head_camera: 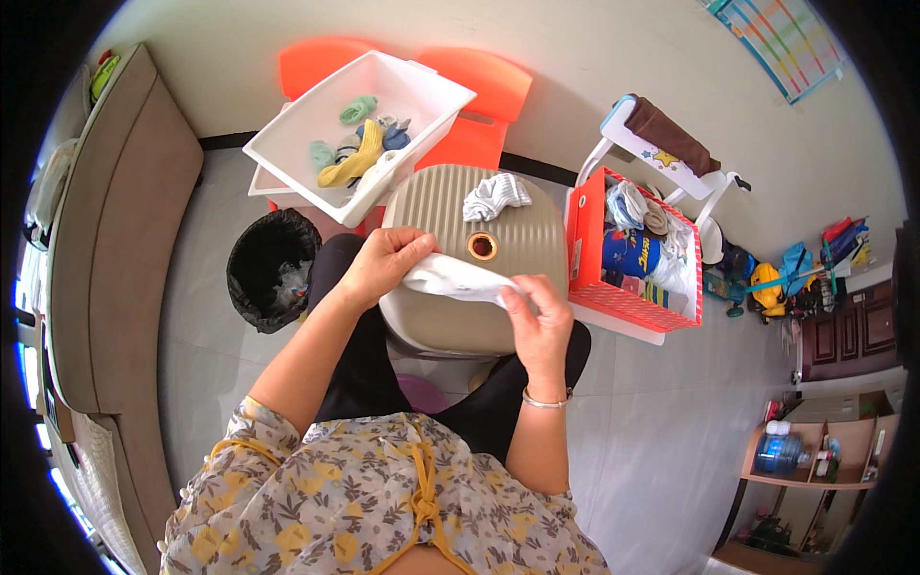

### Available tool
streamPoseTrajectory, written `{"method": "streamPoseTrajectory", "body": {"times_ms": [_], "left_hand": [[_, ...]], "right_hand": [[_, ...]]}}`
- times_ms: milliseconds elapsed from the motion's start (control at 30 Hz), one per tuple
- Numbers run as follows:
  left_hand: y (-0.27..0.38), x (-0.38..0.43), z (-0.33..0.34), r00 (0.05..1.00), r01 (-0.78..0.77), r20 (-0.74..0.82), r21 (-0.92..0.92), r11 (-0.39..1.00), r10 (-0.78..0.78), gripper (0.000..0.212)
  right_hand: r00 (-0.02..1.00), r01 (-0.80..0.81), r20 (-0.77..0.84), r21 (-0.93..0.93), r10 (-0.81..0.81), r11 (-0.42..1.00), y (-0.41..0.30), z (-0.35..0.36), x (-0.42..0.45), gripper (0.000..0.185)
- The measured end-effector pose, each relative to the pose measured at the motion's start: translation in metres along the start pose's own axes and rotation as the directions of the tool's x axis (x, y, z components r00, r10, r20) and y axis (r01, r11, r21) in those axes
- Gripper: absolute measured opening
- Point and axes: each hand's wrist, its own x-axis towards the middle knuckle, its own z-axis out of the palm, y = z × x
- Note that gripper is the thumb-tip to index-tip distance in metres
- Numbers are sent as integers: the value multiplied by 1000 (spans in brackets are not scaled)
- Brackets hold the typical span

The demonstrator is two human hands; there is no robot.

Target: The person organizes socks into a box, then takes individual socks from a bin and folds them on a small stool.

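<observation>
A white sock (460,279) is stretched sideways between both hands, above the near part of a ribbed beige stool (424,208). My left hand (392,262) pinches one end between thumb and fingers. The other end is gripped by my right hand (539,316), which has a silver bangle at the wrist. Farther back on the stool top lies a crumpled white sock with grey stripes (496,196). A round gold-rimmed fitting (482,246) sits in the stool's top, just beyond the stretched sock.
At the back left, a white plastic bin (287,144) holds several loose socks, near orange chairs (471,79). A black-lined wastebasket (273,269) stands left. To the right, a red box (625,298) of rolled clothing rests on a white chair (647,162). A sofa (118,237) borders the left side.
</observation>
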Motion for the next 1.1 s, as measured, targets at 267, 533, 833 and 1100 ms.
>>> {"method": "streamPoseTrajectory", "body": {"times_ms": [267,533,833,1100], "left_hand": [[-3,-9,0,951,-302,60,-39,952,304,43],[18,-10,2,972,-181,164,49,982,171,32],[25,-12,10,940,56,335,34,998,-64,28],[13,-17,35,862,43,507,-55,998,-9,38]], "right_hand": [[977,-199,5,351,211,915,7,-8,2,21],[986,-169,59,367,158,915,9,-12,4,22],[987,-124,143,418,70,900,3,-15,6,22],[990,-137,85,497,109,857,4,-4,2,24]]}}
